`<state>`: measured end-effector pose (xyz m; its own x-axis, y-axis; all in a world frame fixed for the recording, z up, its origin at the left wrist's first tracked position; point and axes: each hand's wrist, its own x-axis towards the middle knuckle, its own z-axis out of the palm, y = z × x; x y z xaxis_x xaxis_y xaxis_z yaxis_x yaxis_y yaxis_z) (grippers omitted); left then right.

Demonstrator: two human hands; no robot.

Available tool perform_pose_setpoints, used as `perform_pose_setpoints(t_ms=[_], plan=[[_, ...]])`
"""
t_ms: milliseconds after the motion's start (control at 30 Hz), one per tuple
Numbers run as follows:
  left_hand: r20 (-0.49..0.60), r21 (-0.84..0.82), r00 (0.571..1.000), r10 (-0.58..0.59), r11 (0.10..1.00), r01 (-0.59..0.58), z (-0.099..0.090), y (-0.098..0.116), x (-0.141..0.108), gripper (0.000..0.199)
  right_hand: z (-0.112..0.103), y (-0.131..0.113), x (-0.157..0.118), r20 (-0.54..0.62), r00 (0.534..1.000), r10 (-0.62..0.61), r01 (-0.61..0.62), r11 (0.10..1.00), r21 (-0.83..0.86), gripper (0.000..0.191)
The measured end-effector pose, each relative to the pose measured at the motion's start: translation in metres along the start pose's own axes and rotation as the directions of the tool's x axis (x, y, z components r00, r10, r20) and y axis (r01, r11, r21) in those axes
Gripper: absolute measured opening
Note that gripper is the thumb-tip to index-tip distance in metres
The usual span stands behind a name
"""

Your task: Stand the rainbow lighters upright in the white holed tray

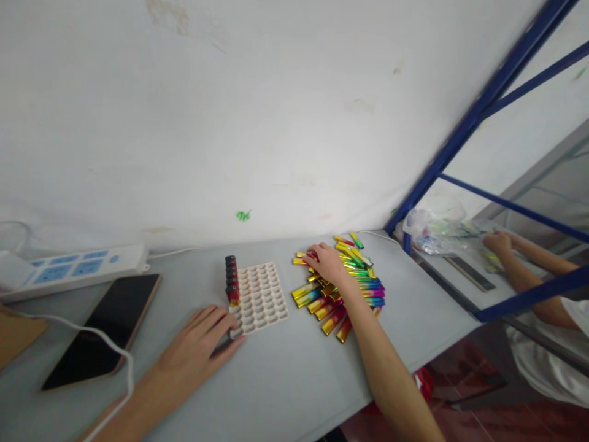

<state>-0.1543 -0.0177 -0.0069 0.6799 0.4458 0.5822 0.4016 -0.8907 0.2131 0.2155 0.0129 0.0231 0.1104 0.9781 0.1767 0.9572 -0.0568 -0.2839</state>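
Left of centre in the frame's lower half, the left hand [197, 345] straddled a corner of the pale tray [281, 296] with thumb and forefinger; how firmly, I couldn't tell. A row of black-topped sticks [232, 280] stood along the tray's left edge, so a nudge might have toppled them. Right of centre, the right hand [327, 263] curled over a pile of shiny sticks [327, 302]; any pinch was hidden. They overlapped loosely, so a careless drag could have scattered some.

I counted one cream plastic tray of round-ended holes [260, 298], one flat black phone [113, 319], one white power strip [85, 270], and uncountable shiny multicoloured sleeves [322, 304].
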Motion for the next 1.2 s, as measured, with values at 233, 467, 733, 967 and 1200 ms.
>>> perform_pose_setpoints(t_ms=[233,467,733,967,1200], plan=[[0.042,-0.007,0.999,-0.017,1.000,0.017,-0.006,0.003,0.003,0.010,-0.003,0.007,-0.002,0.084,0.995,0.055,-0.055,0.998,-0.005,0.023],[0.089,0.004,0.995,-0.041,0.999,0.041,-0.010,0.006,0.006,0.012,-0.006,-0.019,-0.009,-0.319,0.942,-0.103,0.174,0.963,0.204,0.024],[0.117,-0.004,0.991,-0.073,0.997,0.074,-0.009,0.005,0.003,0.007,-0.005,-0.073,-0.025,-0.287,0.958,-0.012,0.208,0.718,0.665,0.038],[0.131,-0.008,0.988,-0.079,0.997,0.081,-0.008,0.005,0.003,0.010,0.019,-0.099,-0.029,-0.153,0.988,-0.016,0.136,0.561,0.817,0.057],[0.147,0.016,0.984,-0.100,0.995,0.099,-0.010,0.010,0.005,0.009,0.013,-0.123,-0.041,0.056,0.985,-0.165,-0.014,0.244,0.970,0.057]])
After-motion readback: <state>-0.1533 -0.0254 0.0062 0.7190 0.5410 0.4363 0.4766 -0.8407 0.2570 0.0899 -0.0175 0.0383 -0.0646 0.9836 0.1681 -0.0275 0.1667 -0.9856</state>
